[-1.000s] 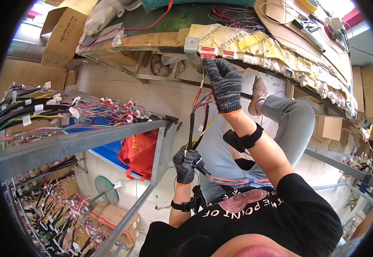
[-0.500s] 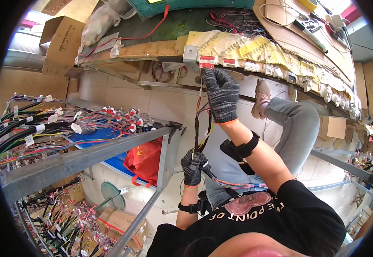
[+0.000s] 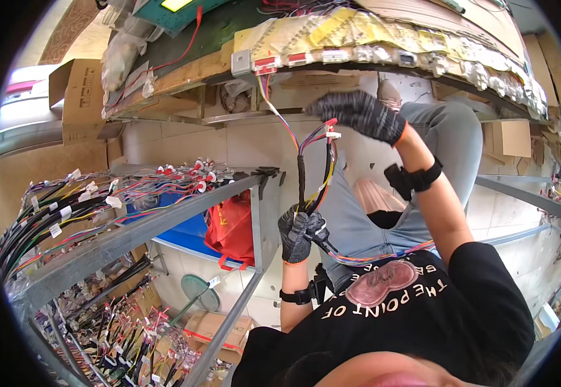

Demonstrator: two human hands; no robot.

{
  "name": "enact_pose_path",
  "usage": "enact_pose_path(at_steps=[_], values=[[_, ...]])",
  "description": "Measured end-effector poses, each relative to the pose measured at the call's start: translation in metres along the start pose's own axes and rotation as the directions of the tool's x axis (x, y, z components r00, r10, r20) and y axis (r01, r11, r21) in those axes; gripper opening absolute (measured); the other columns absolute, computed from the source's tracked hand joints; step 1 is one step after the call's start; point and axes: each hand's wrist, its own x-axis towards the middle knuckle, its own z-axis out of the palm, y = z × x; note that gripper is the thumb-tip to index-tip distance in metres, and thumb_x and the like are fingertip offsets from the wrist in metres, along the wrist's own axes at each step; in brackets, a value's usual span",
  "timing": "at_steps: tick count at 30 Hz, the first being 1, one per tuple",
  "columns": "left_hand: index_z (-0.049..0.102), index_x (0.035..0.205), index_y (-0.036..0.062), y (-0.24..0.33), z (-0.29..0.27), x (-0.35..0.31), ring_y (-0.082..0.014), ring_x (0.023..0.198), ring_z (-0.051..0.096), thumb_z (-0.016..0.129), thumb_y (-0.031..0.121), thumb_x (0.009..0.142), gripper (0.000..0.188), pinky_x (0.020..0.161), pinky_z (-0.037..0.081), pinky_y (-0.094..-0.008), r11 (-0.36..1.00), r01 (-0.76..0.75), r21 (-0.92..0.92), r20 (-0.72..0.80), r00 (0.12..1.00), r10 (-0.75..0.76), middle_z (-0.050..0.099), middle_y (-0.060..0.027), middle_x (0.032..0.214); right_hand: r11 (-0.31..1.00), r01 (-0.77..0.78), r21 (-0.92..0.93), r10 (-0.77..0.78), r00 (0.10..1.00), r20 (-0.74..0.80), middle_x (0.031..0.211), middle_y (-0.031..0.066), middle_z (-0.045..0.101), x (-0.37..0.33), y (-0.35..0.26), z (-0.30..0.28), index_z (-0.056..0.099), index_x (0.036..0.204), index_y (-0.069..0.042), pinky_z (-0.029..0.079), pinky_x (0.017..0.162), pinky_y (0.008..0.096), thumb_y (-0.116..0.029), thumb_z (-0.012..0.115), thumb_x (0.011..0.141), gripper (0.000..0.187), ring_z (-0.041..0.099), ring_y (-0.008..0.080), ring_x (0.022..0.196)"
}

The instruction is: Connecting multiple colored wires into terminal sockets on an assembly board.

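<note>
My left hand (image 3: pixel 295 233), in a dark grey knit glove, is closed around a wire harness (image 3: pixel 301 184) with black-wrapped branches. One branch of coloured wires rises to a red connector (image 3: pixel 265 65) at the bench edge, beside a small metal block (image 3: pixel 241 63). Another branch ends in loose red and white plugs (image 3: pixel 332 129). Just above and right of these plugs is my right hand (image 3: pixel 361 115), gloved alike. Its fingers stretch leftward, somewhat blurred, with nothing visible in them. More coloured wires (image 3: pixel 370 259) trail from my left hand across my lap.
A row of connectors on yellow tape (image 3: pixel 332 32) lines the bench edge. To the left, a metal rack rail (image 3: pixel 138 235) stands near bundled harnesses (image 3: pixel 67 206) and a red bag (image 3: pixel 229 226). Cardboard boxes (image 3: pixel 82 97) stand around.
My right hand has left the red connector at the bench edge and moved right, near the loose plugs. My left hand keeps hold of the harness. The view has shifted a little.
</note>
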Motion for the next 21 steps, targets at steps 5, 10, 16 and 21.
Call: enact_pose_path(at_steps=[5,10,16,21], values=[[0.053,0.086,0.005,-0.01,0.017,0.02,-0.0105,0.048,0.033,0.064,0.041,0.089,0.037,0.045,0.028,-0.0271,0.991,0.08,-0.109,0.127,0.99,-0.066,0.034,0.0034,0.058,0.997,0.051,0.059,-0.044,0.993,-0.111,0.12,0.0102,0.064,-0.021,-0.008,0.014,0.063,0.119,-0.003,0.042,0.1,0.0347,-0.025,0.06,0.091,0.036,0.057,0.0231,0.115],[0.045,0.061,0.0099,-0.011,0.031,0.034,-0.0132,0.043,0.034,0.062,0.051,0.086,0.051,0.042,0.029,-0.0298,0.993,0.096,-0.068,0.181,0.98,-0.082,0.032,0.0019,0.05,0.945,0.145,0.293,-0.116,0.987,-0.115,0.114,0.0118,0.067,-0.004,-0.016,0.018,0.064,0.118,-0.002,0.045,0.096,0.0353,-0.037,0.061,0.09,0.045,0.062,0.0227,0.107],[0.043,0.067,0.013,-0.012,0.029,0.039,-0.0121,0.046,0.029,0.05,0.048,0.093,0.044,0.047,0.027,-0.0286,0.953,0.252,-0.17,0.31,0.931,-0.191,0.031,0.0008,0.049,0.936,0.344,-0.079,-0.352,0.898,-0.263,0.091,0.0117,0.07,0.013,-0.022,0.023,0.069,0.106,-0.003,0.051,0.076,0.0349,-0.066,0.044,0.088,0.071,0.066,0.025,0.085],[0.052,0.077,0.0092,-0.001,0.032,0.049,-0.0145,0.049,0.035,0.06,0.05,0.087,0.043,0.049,0.032,-0.0318,0.987,0.158,-0.026,0.078,0.985,-0.156,0.037,0.0015,0.056,0.955,0.285,-0.079,-0.293,0.875,-0.385,0.093,0.0093,0.069,0.011,-0.026,0.025,0.062,0.117,-0.003,0.05,0.083,0.0333,-0.017,0.062,0.091,0.029,0.065,0.0243,0.09]])
